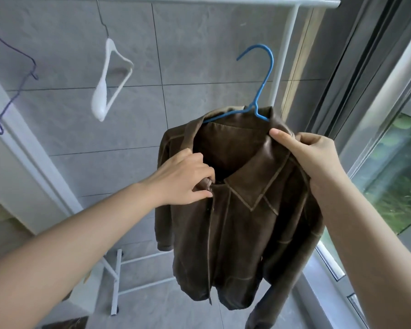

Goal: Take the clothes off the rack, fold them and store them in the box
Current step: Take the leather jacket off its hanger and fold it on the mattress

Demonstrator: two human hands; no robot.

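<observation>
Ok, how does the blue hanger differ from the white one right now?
The blue hanger is thin wire, carries the brown jacket and is off the rack rail, its hook free in the air. The white hanger is thick plastic, bare and hangs from the rail. Both hands, left hand and right hand, grip the jacket.

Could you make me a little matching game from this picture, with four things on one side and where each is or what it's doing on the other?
Things:
1. white hanger
2. blue hanger
3. left hand
4. right hand

States:
A. inside the brown jacket's collar, hook off the rack bar
B. grips the jacket's shoulder by the collar
C. hangs bare from the rack bar
D. pinches the jacket's front edge below the collar

Pairs: 1-C, 2-A, 3-D, 4-B
</observation>
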